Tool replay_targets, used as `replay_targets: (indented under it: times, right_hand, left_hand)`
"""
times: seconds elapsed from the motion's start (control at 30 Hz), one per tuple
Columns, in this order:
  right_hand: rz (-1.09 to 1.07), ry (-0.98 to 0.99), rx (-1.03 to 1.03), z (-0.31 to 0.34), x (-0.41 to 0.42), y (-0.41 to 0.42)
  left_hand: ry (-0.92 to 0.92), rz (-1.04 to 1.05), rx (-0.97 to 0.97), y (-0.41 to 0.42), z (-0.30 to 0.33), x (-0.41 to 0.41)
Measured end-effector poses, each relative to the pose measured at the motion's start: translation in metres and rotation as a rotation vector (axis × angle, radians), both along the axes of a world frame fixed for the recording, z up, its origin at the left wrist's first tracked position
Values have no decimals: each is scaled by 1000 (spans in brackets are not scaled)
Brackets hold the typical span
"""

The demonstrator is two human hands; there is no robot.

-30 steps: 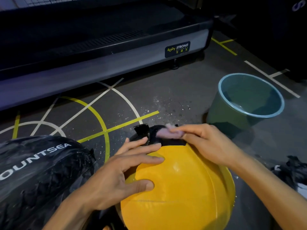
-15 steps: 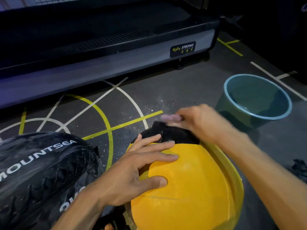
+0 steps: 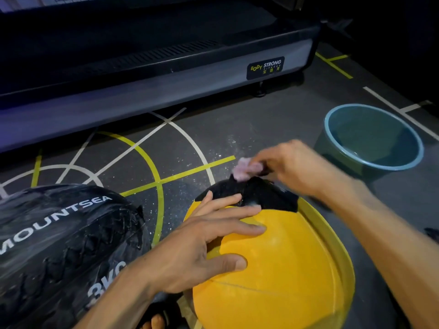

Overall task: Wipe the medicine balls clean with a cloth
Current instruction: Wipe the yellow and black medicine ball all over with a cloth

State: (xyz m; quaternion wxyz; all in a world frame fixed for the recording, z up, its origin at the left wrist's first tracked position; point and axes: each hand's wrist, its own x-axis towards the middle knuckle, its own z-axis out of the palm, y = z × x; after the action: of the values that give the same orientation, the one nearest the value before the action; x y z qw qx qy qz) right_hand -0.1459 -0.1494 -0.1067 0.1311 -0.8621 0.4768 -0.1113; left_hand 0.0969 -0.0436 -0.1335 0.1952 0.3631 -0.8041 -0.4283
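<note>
On the floor (image 3: 237,129), near and centre, sits the yellow medicine ball (image 3: 280,269), with its black panel (image 3: 268,197) on the far side. The left hand (image 3: 199,245) lies flat on the ball's near-left face, fingers straight and spread, steadying it. The right hand (image 3: 299,167) pinches a small pink cloth (image 3: 244,170) at the far edge of the black panel; it is blurred, so whether the cloth touches the surface there I cannot tell. Wiping of this ball looks to be under way at the far top. I judge the next move calls for drawing the cloth across the panel toward the yellow face while the left hand keeps the ball from rolling. Just beside it on the left is a black medicine ball (image 3: 57,245), which crowds that side. A blue bucket (image 3: 342,148) stands far right, near the right forearm; open floor lies beyond the ball.
</note>
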Motion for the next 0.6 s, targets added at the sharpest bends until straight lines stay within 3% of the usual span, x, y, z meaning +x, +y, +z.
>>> replay_targets:
  times: [0.07,0.13,0.23,0.37,0.43,0.5,0.6]
  right_hand:
    - [-146,-169,-73,16,-4,-2]
    - [-59,-323,-47,28,12,15]
    - [220,-76,140,11,33,39]
    - [-39,18,68,3,4,-1]
    - [-117,-107,4,17,2,-4]
    - [9,-265,53,33,22,17]
    - [226,-60,158,9,36,38]
  left_hand:
    - [7,-1,8,1,0,-1]
    - [8,1,-3,0,-1,-1]
    - [-10,-10,-6,-1,0,-3]
    - [10,-18,-19,1,1,-5]
    - [10,-21,-4,1,1,-5]
    - [3,-17,-7,0,-1,-3]
    - [-10,-21,-23,-2,0,-3]
